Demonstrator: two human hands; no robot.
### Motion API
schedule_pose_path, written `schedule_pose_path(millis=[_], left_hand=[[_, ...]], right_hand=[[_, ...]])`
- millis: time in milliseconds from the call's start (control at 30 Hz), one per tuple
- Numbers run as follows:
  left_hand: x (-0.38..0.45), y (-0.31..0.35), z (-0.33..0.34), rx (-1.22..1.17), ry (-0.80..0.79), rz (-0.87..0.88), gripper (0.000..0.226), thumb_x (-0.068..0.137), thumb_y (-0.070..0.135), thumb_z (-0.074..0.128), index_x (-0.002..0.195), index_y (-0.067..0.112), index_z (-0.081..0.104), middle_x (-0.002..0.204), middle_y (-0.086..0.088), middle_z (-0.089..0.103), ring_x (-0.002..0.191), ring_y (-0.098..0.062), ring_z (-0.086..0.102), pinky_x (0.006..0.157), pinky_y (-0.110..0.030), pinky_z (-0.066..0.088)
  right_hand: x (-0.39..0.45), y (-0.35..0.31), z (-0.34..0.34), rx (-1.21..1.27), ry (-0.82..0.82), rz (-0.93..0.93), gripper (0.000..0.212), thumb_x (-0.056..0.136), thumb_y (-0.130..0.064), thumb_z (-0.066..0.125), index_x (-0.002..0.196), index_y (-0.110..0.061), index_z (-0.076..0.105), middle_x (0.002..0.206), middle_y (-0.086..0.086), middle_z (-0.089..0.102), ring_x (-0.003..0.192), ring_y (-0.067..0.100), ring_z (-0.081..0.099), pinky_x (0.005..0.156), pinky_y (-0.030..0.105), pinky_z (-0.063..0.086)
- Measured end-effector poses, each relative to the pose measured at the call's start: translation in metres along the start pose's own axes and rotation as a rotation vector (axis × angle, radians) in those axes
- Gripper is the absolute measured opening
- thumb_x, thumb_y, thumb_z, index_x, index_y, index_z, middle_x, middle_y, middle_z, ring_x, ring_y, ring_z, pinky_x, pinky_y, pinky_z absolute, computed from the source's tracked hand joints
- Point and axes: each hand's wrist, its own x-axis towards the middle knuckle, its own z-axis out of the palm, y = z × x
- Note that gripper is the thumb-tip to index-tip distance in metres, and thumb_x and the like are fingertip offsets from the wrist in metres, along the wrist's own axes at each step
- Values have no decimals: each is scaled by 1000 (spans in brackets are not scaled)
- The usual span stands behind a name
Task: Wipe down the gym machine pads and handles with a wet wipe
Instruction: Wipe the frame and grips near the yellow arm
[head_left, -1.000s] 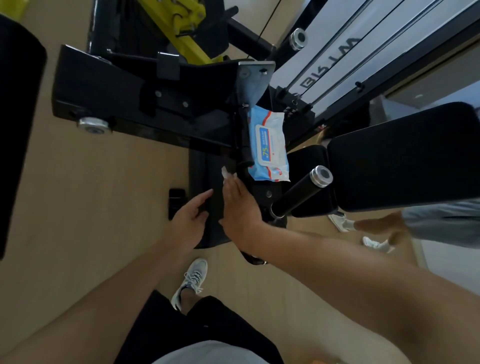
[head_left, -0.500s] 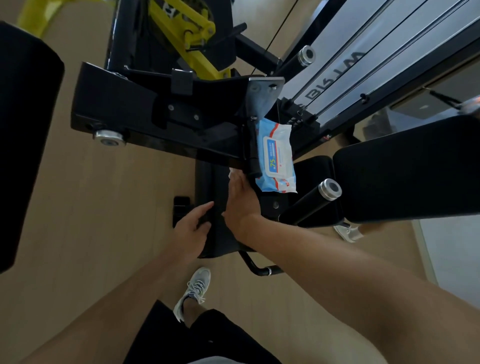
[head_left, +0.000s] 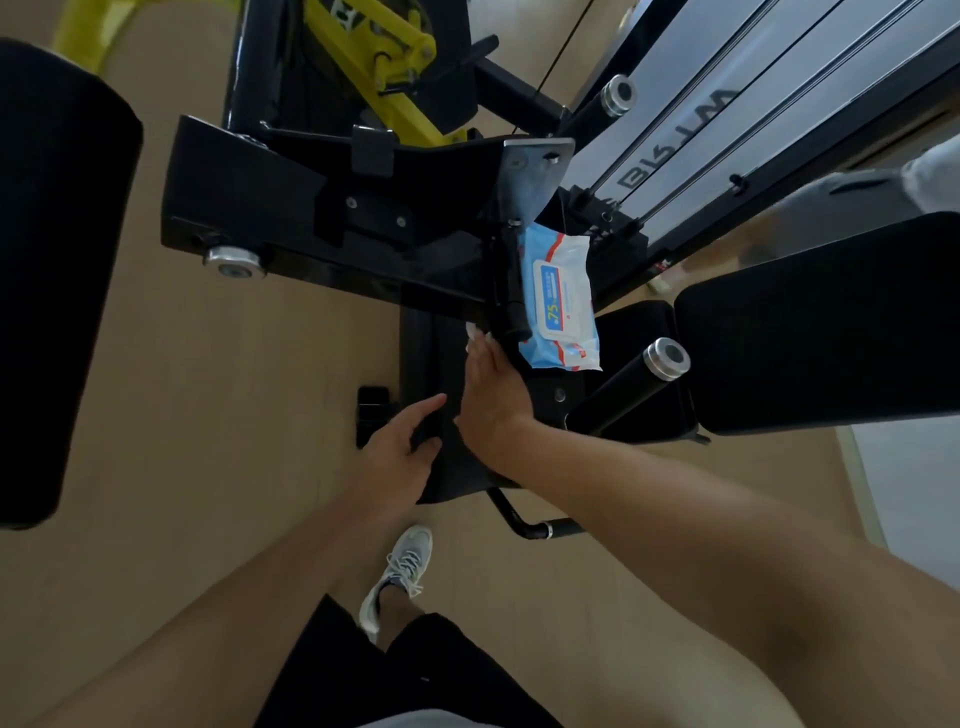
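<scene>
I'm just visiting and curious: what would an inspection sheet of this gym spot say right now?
Surface: black seat pad, both hands on it.
Job's things: white wet wipe under the right hand's fingers; blue wipe pack resting on the machine frame.
Clutter: nothing seen.
Hands: right hand presses the wipe flat; left hand rests on the pad's edge.
Cables: thin machine cable at the top.
Surroundings: roller handle, large back pad, wooden floor.

Dim, soft indoor light is falling evenly; black pads (head_left: 831, 322) are losing detail in shadow. Wide-angle distortion is bending the edges, and everything is looking slightly soft.
</scene>
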Motion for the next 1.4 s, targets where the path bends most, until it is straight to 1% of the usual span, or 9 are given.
schedule_pose_path(millis=[100, 233, 300, 400, 500, 633, 900, 1167, 1400], left_hand=[[-6, -2, -2, 3, -16, -2, 52, 103, 6, 52, 150, 28, 46, 143, 10, 53, 128, -5, 51, 94, 0, 38], [-14, -3, 8, -23, -70, 18, 49, 100, 11, 57, 145, 30, 52, 146, 1, 56, 133, -12, 52, 115, -40, 43], [-15, -1, 14, -12, -45, 27, 49, 99, 2, 57, 141, 27, 55, 141, 2, 59, 131, -10, 54, 116, -40, 42], [-18, 5, 19, -12, 11, 62, 51, 97, -1, 58, 126, 41, 58, 130, 5, 65, 123, -10, 60, 111, -44, 46], [-25, 15, 16, -91, 60, 47, 40, 96, 2, 61, 114, 37, 67, 113, 15, 73, 112, -9, 66, 105, -45, 50], [-39, 51, 13, -221, 116, 81, 23, 98, 12, 64, 98, 31, 77, 98, 11, 77, 98, -10, 71, 98, -41, 54], [-53, 175, -37, -387, 273, 408, 31, 93, 43, 59, 86, 17, 76, 79, -10, 74, 78, -36, 69, 75, -50, 55], [-4, 244, -77, -73, 420, 655, 10, 98, 15, 67, 93, 12, 75, 83, 6, 74, 82, -14, 71, 76, -23, 56], [91, 291, -106, 277, 410, 502, 13, 95, 30, 68, 105, 25, 75, 98, 15, 74, 92, 0, 68, 88, -31, 58]], right_hand=[[-37, -9, 15, 3, 107, -138, 73, 109, -42, 25, 158, 10, 10, 166, 30, 9, 156, 45, 0, 127, 52, 1], [-79, -20, 39, -15, 202, -307, 54, 107, -26, 35, 152, 3, 39, 157, 26, 39, 151, 42, 27, 127, 49, 15], [-84, -15, 39, 51, 255, -389, 36, 95, -19, 53, 125, -8, 70, 123, 16, 71, 126, 32, 59, 117, 40, 38], [-92, -7, 39, 276, 271, -483, 15, 78, -13, 64, 75, -19, 77, 71, -2, 73, 76, 18, 71, 84, 28, 57], [-103, -4, 47, 459, 224, -541, 35, 89, -12, 43, 82, -25, 75, 79, -6, 74, 79, 18, 71, 75, 28, 57], [-134, 28, 18, 1017, 92, -469, 17, 99, -33, 60, 111, -33, 72, 107, -11, 76, 101, 15, 70, 86, 32, 54], [-176, 148, -101, 1266, 279, -239, 20, 101, -50, 55, 101, -33, 65, 82, -12, 64, 80, 8, 60, 69, 30, 51], [-122, 270, -117, 1471, 577, -25, 6, 93, -37, 72, 91, -32, 75, 85, -20, 72, 74, -6, 64, 67, 6, 43], [-23, 332, -87, 1416, 489, 29, 4, 94, -33, 72, 91, -33, 72, 86, -18, 73, 83, -3, 66, 78, 24, 49]])
